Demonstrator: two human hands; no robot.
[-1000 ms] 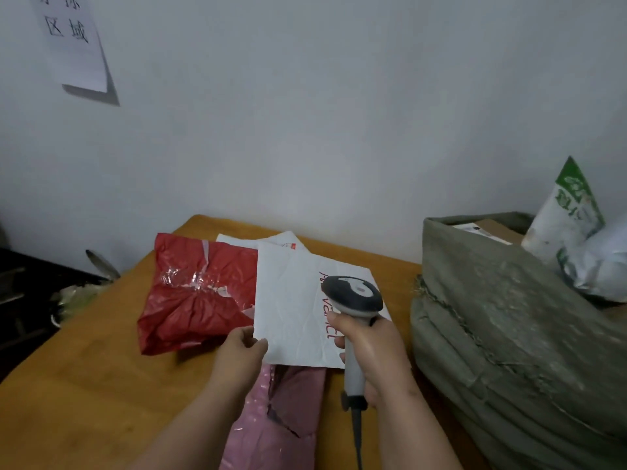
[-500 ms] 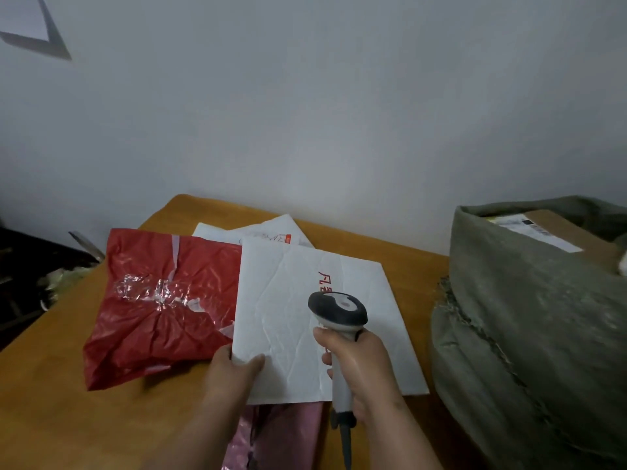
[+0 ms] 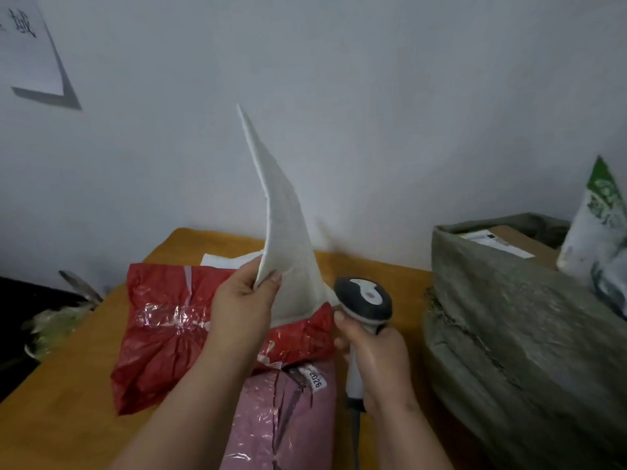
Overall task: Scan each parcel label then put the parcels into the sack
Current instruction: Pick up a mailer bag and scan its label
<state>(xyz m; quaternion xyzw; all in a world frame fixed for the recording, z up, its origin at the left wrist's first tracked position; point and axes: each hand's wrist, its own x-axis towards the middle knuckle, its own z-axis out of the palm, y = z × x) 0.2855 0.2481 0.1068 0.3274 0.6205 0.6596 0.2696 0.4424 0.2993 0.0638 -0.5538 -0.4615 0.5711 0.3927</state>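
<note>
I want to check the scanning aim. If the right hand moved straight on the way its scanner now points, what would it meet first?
Probably the white envelope, which the left hand holds upright just ahead of the scanner in the right hand. Depth is unclear, so the red parcel below it could come first.

Plain grey wall [image 3: 373, 96]; paper notice [image 3: 27, 45]; wooden table [image 3: 51, 418].

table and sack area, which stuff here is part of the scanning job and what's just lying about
Job: white envelope in left hand, scanner in right hand, red parcel, pink parcel, sack.
Lying about: wall paper notice, green-white bag.
</note>
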